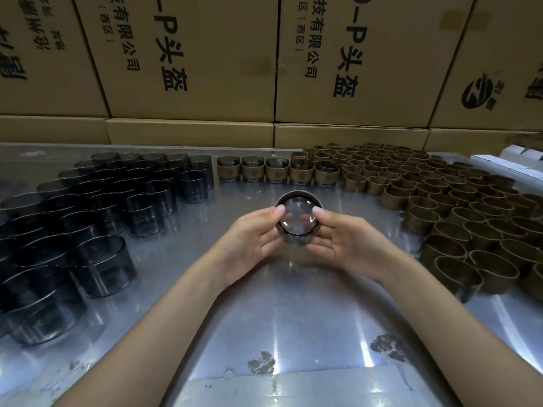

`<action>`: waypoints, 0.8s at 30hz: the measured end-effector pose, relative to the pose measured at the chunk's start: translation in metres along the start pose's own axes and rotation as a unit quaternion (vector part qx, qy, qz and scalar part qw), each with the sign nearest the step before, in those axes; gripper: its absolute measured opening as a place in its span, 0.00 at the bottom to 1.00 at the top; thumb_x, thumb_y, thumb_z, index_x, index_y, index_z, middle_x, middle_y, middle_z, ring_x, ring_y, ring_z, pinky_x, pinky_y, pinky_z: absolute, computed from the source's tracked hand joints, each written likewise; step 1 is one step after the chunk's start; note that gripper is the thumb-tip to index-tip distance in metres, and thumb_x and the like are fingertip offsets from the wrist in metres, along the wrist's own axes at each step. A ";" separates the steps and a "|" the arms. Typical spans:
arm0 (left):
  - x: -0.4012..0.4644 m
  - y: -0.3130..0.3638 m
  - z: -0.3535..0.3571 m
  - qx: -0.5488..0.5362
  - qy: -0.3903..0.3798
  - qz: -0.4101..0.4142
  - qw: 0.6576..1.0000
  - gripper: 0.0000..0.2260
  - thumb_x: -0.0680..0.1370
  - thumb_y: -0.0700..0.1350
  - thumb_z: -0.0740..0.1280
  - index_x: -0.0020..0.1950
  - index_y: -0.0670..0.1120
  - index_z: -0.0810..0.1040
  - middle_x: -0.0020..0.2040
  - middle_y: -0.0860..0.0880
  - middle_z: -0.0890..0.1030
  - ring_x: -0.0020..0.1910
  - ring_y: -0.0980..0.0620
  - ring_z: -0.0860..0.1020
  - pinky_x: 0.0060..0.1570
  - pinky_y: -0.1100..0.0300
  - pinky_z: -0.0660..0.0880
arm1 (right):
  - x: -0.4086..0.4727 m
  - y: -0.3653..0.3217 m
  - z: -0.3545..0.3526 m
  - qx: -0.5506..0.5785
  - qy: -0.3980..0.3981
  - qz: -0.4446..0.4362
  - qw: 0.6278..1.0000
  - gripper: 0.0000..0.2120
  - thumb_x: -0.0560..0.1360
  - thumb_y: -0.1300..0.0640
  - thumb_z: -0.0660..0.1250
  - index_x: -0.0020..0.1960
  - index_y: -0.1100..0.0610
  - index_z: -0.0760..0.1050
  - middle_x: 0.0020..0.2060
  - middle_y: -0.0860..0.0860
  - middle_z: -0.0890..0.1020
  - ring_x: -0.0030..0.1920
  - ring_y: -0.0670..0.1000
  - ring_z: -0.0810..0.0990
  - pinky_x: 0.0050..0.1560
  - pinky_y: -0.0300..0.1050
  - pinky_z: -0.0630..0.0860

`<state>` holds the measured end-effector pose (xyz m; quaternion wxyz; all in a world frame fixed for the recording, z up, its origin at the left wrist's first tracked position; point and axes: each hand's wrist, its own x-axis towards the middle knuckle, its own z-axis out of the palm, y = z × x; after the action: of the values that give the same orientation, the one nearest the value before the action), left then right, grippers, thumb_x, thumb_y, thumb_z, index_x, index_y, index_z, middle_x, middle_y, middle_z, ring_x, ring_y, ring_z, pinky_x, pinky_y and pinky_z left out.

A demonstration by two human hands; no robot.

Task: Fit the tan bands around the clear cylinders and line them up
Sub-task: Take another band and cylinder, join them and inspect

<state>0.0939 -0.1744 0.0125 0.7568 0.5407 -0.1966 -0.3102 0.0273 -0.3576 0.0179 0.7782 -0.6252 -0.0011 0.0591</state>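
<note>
Between my two hands, above the middle of the table, is a clear cylinder (297,220) with a tan band (299,198) around it. My left hand (255,239) holds its left side with the thumb on the rim. My right hand (340,240) holds its right side the same way. A row of several banded cylinders (277,170) stands at the back centre. Many bare clear cylinders (97,207) crowd the left of the table. Many loose tan bands (458,207) fill the right.
Stacked cardboard boxes (191,60) with printed characters form a wall behind the metal table (279,318). White boxes (505,163) sit at the far right. Worn patches (388,346) mark the table's near surface.
</note>
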 end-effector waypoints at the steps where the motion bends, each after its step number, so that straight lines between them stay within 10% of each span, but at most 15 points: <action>1: -0.002 0.001 0.001 0.012 -0.016 -0.029 0.999 0.22 0.72 0.52 0.71 0.62 0.44 0.77 0.59 0.45 0.82 0.59 0.50 0.79 0.59 0.59 0.74 | -0.001 -0.001 0.000 0.012 -0.013 -0.002 1.000 0.13 0.59 0.45 0.76 0.40 0.50 0.86 0.41 0.49 0.85 0.43 0.45 0.84 0.40 0.35 0.78; 14: -0.013 -0.004 0.004 -0.026 -0.227 0.038 0.973 0.22 0.62 0.58 0.79 0.52 0.51 0.85 0.50 0.52 0.85 0.53 0.57 0.81 0.52 0.66 0.77 | -0.009 0.002 0.009 0.072 -0.201 -0.078 0.974 0.20 0.60 0.40 0.79 0.49 0.46 0.84 0.37 0.41 0.83 0.40 0.38 0.81 0.42 0.31 0.77; 24: -0.010 0.002 -0.003 -0.028 -0.199 0.028 0.979 0.35 0.57 0.58 0.82 0.59 0.44 0.81 0.57 0.43 0.82 0.57 0.49 0.80 0.54 0.58 0.78 | -0.008 -0.002 0.009 0.077 -0.192 -0.078 0.975 0.19 0.64 0.43 0.77 0.52 0.50 0.83 0.43 0.45 0.85 0.46 0.42 0.82 0.48 0.35 0.78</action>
<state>0.0893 -0.1654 0.0135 0.7254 0.4412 -0.3499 -0.3960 0.0186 -0.3503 0.0222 0.8117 -0.5381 -0.1950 0.1170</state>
